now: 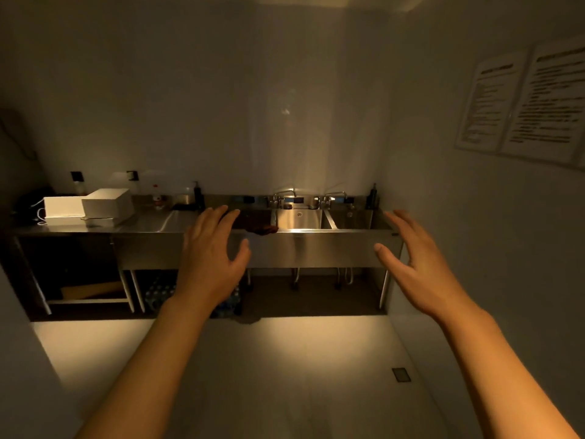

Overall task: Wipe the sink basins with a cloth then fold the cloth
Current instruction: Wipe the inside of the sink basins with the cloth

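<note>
A long stainless steel sink unit (316, 248) stands against the far wall in a dim room, some way ahead of me. A dark brown cloth (264, 229) hangs over the front rim of a basin, near the lit middle basin (299, 218). A further basin (354, 218) lies to the right. My left hand (212, 258) is held out in the air with fingers spread, holding nothing, in front of the unit's left half. My right hand (414, 267) is likewise raised and spread, empty, before the unit's right end.
Two taps (285, 196) rise behind the basins, with dark bottles (198, 194) along the back edge. White boxes (106, 202) sit on the counter at the left. Bottled water (158, 293) is stored underneath. Notice sheets (522, 103) hang on the right wall. A floor drain (401, 374) lies at the right.
</note>
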Available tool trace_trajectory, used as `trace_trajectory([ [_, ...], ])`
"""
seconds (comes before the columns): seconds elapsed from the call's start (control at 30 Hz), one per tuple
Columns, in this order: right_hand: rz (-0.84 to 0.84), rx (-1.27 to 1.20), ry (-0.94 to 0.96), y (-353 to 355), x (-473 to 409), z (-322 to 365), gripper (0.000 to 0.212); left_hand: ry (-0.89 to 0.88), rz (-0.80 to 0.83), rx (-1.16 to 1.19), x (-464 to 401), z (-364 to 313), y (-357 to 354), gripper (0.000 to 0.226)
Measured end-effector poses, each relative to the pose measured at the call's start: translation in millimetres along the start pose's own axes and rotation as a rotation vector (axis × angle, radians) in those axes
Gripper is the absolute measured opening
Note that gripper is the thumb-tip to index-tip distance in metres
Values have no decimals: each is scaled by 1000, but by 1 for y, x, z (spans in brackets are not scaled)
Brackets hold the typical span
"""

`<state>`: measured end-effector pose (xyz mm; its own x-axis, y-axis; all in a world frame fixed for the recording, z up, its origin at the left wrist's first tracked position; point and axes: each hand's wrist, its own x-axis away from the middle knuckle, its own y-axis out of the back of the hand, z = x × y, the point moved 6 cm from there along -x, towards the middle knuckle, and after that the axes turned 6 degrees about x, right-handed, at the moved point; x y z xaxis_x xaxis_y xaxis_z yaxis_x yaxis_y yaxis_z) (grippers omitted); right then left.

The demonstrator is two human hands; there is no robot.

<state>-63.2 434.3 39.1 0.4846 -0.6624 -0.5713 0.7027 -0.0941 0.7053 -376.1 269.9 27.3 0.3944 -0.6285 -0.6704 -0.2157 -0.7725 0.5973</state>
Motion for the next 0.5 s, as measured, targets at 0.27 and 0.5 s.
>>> trace_trajectory([
  [0.27, 2, -25, 4, -64, -100, -81, 67, 15, -18, -34, -82, 28, -83, 65],
  [0.5, 15, -160, -42, -106, -198, -174, 64, 31, 21, -53, -177, 36, -184, 59],
])
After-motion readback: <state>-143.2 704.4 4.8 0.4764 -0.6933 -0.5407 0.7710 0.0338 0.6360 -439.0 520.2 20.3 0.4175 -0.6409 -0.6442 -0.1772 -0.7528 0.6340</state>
